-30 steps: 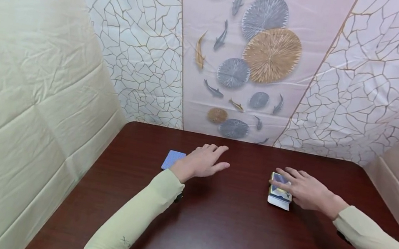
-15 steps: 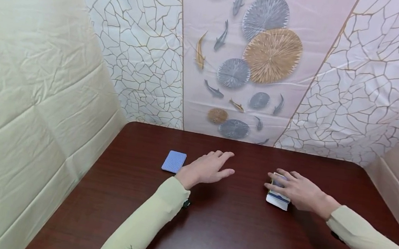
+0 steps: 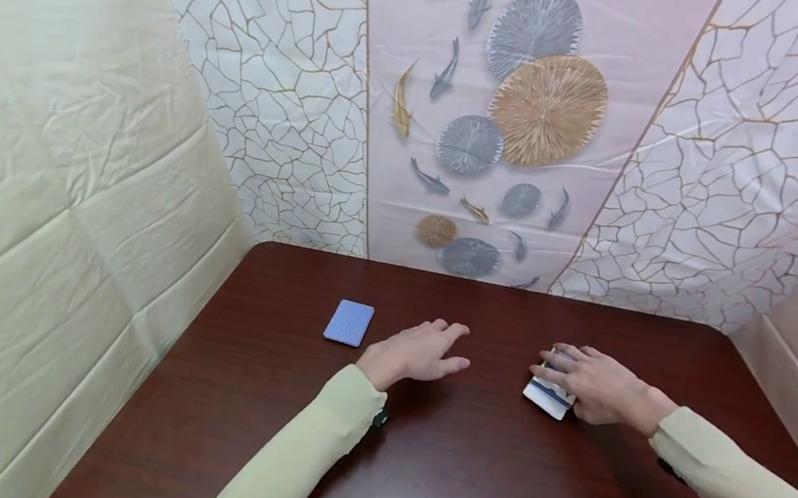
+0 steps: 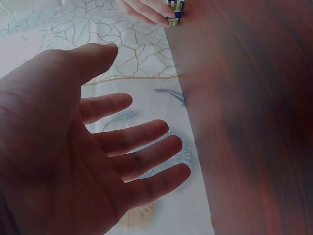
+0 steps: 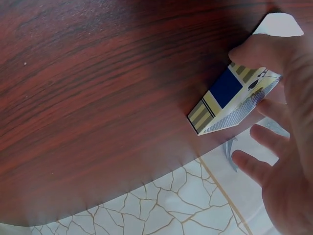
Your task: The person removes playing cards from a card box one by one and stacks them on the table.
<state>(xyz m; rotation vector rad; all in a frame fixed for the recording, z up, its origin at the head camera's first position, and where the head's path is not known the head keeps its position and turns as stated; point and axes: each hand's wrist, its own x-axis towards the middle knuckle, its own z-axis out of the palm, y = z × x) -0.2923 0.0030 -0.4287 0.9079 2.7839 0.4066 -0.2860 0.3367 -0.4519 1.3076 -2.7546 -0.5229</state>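
Note:
With its thumb on the near side and fingers over the far side, my right hand grips a playing card box on the table. In the right wrist view the box shows blue and yellow stripes and a spade print, and its white flap sticks out at one end. My left hand hovers over the table, fingers spread and relaxed, holding nothing. To its left lies a blue-backed playing card stack; how thick it is I cannot tell.
A dark red-brown wooden table spans the scene. Behind it hangs a patterned cloth with fish and round leaves. A pale cloth closes off the left side.
My left hand has moved right and slightly nearer, uncovering the blue-backed cards. My right hand has come left and a little nearer, and the box has turned, its flap end swinging left.

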